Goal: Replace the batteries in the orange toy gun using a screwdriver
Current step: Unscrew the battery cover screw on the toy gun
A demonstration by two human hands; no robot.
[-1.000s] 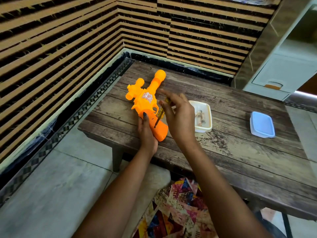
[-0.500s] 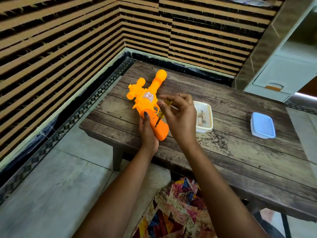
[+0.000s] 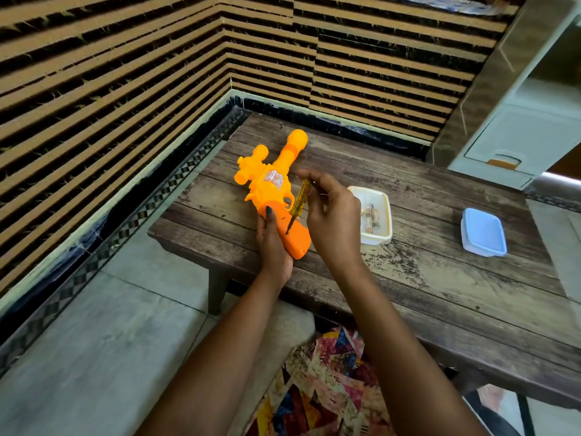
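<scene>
The orange toy gun (image 3: 273,187) lies on the wooden table (image 3: 440,278) near its left end, barrel pointing away from me. My left hand (image 3: 273,243) grips its handle from the left, thumb on top. My right hand (image 3: 333,215) pinches a screwdriver (image 3: 297,206) with a clear yellow handle. The screwdriver slants down to the left, and its tip rests on the gun's handle beside my left thumb. A white open box (image 3: 375,236) just right of my right hand holds batteries (image 3: 369,217).
A box with a blue lid (image 3: 483,231) sits farther right on the table. A striped wall corner runs behind and to the left. A white cabinet (image 3: 518,146) stands at the far right. Patterned cloth (image 3: 320,388) shows below the table's near edge.
My right hand has shifted its fingers on the screwdriver handle, which now shows more fully. The tip stays on the gun's handle, and my left hand keeps its grip.
</scene>
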